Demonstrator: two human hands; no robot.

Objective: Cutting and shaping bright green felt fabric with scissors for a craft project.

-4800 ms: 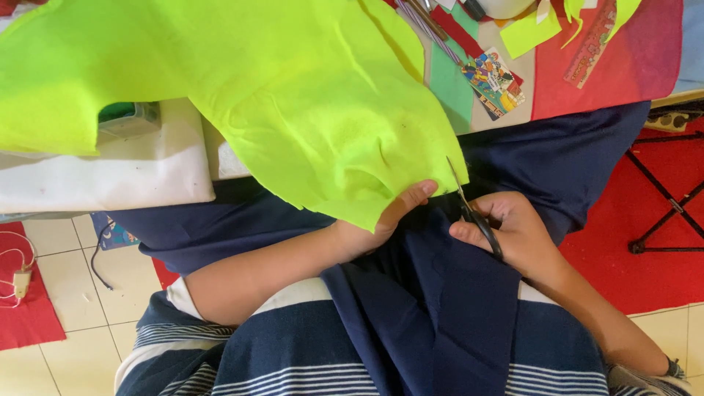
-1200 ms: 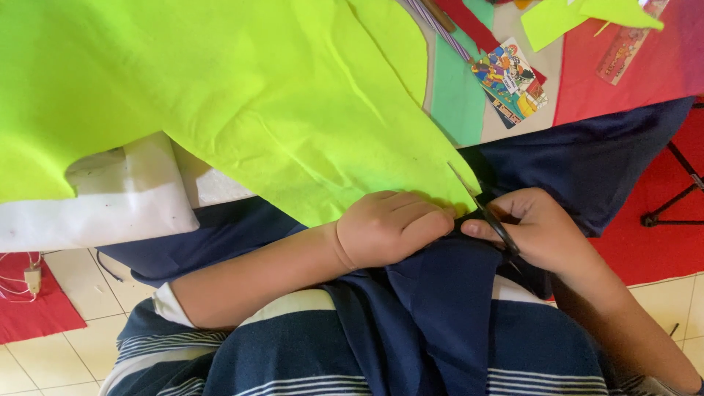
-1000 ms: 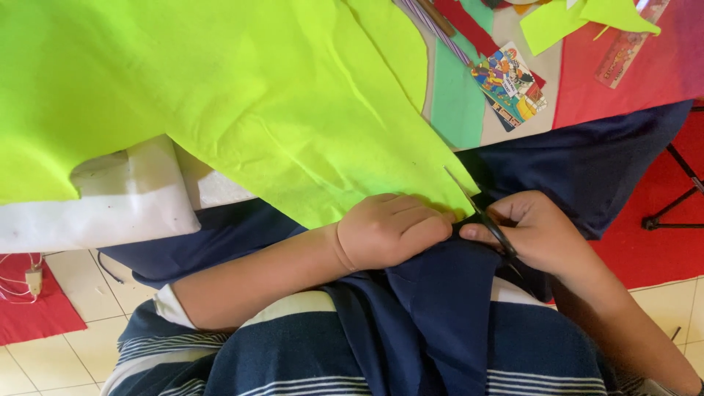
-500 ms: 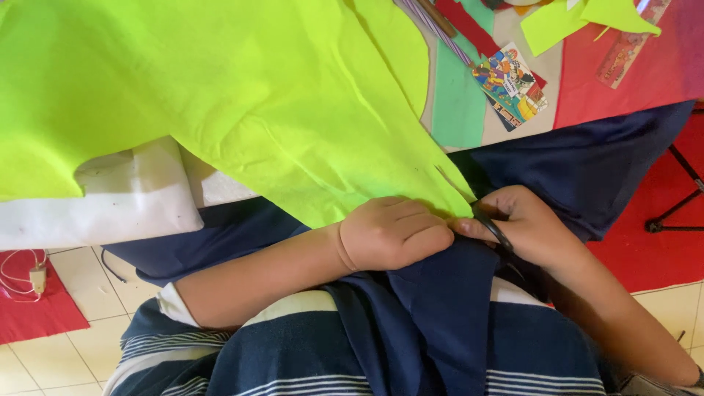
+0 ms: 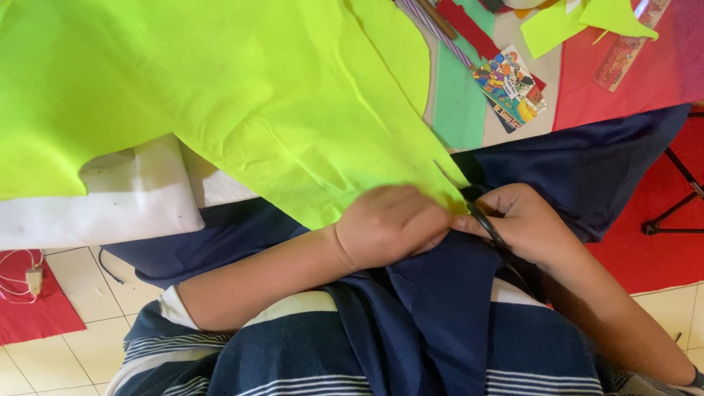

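While the left hand lies closed, pinning the yellow-green fabric corner at 5 o'clock on the surface | right hand clamped on scissors | fabric judged light, limp, slippery; hold flat beside cut edge.

A small rectangular card or packet with a busy multicoloured cartoon print lay tilted on the surface near the top right. Further right, a narrow reddish printed strip, perhaps a label, rested on red cloth.
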